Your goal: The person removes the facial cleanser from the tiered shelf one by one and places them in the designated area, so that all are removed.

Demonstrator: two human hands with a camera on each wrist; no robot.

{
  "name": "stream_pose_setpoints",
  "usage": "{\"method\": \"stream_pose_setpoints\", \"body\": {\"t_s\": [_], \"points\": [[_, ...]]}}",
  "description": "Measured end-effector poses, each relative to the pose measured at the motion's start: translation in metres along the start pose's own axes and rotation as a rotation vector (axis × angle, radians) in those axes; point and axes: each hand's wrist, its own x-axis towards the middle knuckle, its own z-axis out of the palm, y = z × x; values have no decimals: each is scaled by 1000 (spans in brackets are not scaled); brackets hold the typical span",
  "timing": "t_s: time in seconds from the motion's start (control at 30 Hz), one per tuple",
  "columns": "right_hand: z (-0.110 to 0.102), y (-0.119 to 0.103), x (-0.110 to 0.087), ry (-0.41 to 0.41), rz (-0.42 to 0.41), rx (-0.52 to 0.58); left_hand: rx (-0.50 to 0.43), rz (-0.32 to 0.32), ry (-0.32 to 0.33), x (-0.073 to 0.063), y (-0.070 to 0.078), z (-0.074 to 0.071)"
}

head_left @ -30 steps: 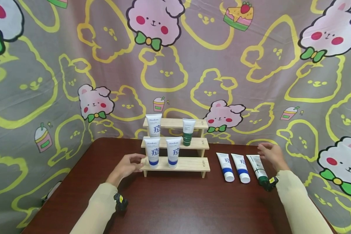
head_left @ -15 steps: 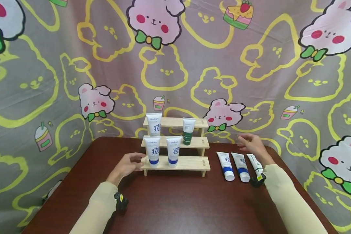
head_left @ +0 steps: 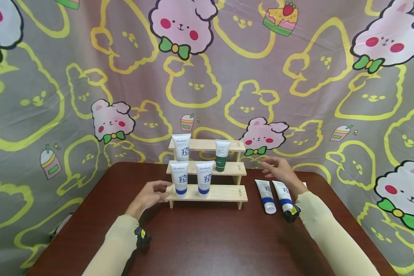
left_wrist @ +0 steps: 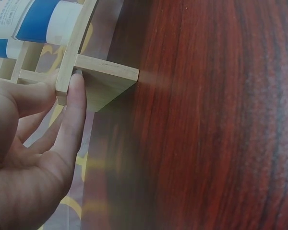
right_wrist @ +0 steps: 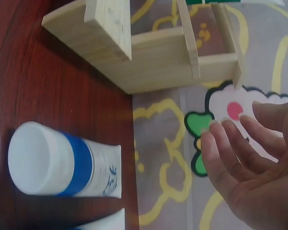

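Observation:
My left hand (head_left: 149,196) pinches the left end of the lowest step of a three-tier wooden display stand (head_left: 224,193). In the left wrist view, its thumb and a finger (left_wrist: 73,108) lie on either side of the board. My right hand (head_left: 282,171) is in the air to the right of the stand, fingers loosely bent and holding nothing. Below it, two white-and-blue squeeze tubes, a left one (head_left: 266,195) and a right one (head_left: 282,193), lie on the table. A third tube is mostly hidden behind the right forearm.
White-and-blue tubes stand on the stand's left side: one on the top tier (head_left: 182,147), two on the lowest, left (head_left: 180,178) and right (head_left: 205,178). A white-and-green tube (head_left: 222,155) stands on the middle tier. A cartoon-patterned curtain (head_left: 248,69) hangs behind the dark-red table (head_left: 207,241).
My right hand has moved left from beside the green-capped tube to above the white-and-blue tubes, its forearm now covering most of that tube. My left hand has stayed on the stand.

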Motion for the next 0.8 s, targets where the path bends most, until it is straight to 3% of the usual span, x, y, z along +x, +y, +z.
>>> {"method": "stream_pose_setpoints", "body": {"t_s": [0.23, 0.53, 0.8], "points": [[17, -9, 1, -27, -14, 12, -7, 10, -5, 0, -1, 0], [42, -22, 3, -51, -121, 57, -5, 14, -14, -1, -1, -1], [61, -33, 5, -56, -124, 56, -26, 20, -19, -2, -1, 0]]}}
